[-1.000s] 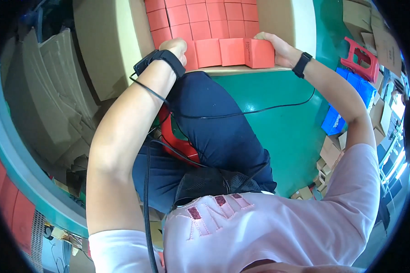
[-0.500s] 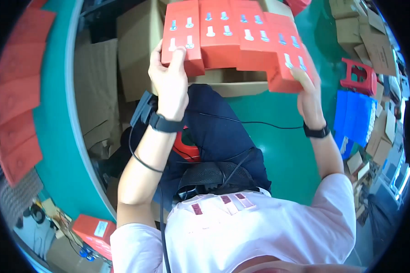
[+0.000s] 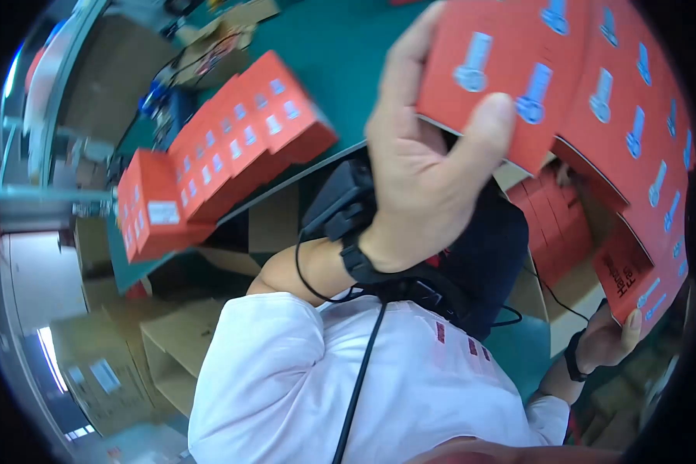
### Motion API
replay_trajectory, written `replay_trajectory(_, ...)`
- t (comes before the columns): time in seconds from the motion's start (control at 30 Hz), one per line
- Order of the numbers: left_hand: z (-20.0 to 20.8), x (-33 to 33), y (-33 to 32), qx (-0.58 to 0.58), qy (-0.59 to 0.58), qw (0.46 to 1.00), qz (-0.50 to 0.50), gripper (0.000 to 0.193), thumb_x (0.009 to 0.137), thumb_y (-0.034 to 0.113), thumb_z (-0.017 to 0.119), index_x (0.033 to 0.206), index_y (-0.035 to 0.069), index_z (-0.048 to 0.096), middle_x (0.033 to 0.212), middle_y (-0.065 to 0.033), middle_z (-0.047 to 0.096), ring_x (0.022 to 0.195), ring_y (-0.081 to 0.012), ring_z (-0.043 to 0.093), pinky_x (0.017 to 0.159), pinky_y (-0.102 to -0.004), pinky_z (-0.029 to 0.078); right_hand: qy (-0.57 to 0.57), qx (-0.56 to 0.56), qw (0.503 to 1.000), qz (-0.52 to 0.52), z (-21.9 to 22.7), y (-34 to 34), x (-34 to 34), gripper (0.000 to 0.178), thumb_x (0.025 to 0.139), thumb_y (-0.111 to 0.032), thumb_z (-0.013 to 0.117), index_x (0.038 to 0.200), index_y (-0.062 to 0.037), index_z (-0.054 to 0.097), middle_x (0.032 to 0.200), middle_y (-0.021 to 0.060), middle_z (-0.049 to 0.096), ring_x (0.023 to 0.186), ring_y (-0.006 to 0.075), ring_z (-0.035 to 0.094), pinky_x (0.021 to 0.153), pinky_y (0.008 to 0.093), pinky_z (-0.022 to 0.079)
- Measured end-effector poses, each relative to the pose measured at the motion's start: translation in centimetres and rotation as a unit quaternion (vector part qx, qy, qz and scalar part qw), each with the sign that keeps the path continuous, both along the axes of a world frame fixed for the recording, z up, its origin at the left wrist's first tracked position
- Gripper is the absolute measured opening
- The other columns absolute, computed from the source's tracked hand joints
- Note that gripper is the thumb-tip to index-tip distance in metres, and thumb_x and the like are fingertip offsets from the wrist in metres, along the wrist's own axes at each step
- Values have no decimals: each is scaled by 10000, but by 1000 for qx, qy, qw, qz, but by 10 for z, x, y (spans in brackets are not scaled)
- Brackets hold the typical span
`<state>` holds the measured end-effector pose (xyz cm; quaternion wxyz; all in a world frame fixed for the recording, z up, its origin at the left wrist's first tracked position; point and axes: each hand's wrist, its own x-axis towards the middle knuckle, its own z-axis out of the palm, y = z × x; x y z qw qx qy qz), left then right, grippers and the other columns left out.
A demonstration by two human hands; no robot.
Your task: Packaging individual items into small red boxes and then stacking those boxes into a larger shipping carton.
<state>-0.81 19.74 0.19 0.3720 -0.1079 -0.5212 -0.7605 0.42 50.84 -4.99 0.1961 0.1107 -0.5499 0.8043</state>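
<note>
Both hands hold one long row of red boxes (image 3: 595, 85) with pale blue bolt pictures, raised close to the camera. My left hand (image 3: 425, 170), with a black wrist device and cable, grips the row's upper-left end, thumb over the printed face. At the lower right, my right hand (image 3: 615, 340), wearing a black watch, clamps the row's other end. The row curves between the hands.
Behind the row an open brown carton (image 3: 530, 298) contains more red boxes (image 3: 557, 220). Another block of red boxes (image 3: 209, 166) lies at the left over the green floor (image 3: 340, 62). Brown cartons (image 3: 170, 348) sit lower left.
The row of red boxes has come up out of the carton and much closer to the camera. The view has swung left, tilting the scene and showing the second block of boxes.
</note>
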Motion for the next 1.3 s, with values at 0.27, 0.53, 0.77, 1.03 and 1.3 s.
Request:
replay_trajectory(0.27, 33, 143, -128, -8, -97, 942, 321, 493, 972, 58, 590, 1431, -12, 423, 1293, -105, 593, 1115, -141, 599, 981, -298, 476, 71, 189, 944, 263, 60, -201, -40, 848, 823, -238, 650, 1543, -2, 269, 1450, 188, 450, 1334, 273, 468, 1084, 393, 409)
replay_trajectory(0.53, 9, 209, -198, -11, -304, 874, 379, 677, 995, 172, 632, 1501, -76, 257, 1320, -130, 551, 1149, -147, 550, 1012, -299, 444, 69, 207, 869, 443, 26, -372, -69, 746, 880, -280, 675, 1479, 52, 379, 1301, 146, 599, 1159, 182, 569, 1014, 287, 430)
replay_trajectory(0.77, -11, 216, -215, -414, -281, 642, 581, 625, 948, 113, 649, 1487, -28, 365, 1532, -250, 363, 1460, -391, 281, 1183, -485, 225, 32, 192, 898, 393, 22, -415, -64, 534, 970, -292, 565, 1402, 19, 516, 1330, 123, 595, 1221, 170, 539, 1067, 274, 367)
replay_trajectory(1.03, -19, 191, -221, -618, -222, 472, 589, 310, 1000, 81, 539, 1287, 4, 629, 1356, -261, 553, 1277, -420, 481, 1111, -505, 334, 57, 229, 924, 301, -3, -443, -56, 396, 932, -370, 588, 1083, -3, 593, 1004, 209, 623, 969, 384, 618, 842, 437, 517)
replay_trajectory(1.3, -34, 82, -91, -462, -84, 837, 280, 306, 1022, 101, 527, 1240, -96, 614, 1291, -205, 629, 1220, -283, 586, 1045, -357, 460, -12, 147, 964, 224, -19, -308, -104, 865, 788, -380, 736, 1302, 204, 357, 1074, 338, 578, 980, 402, 627, 823, 442, 511)
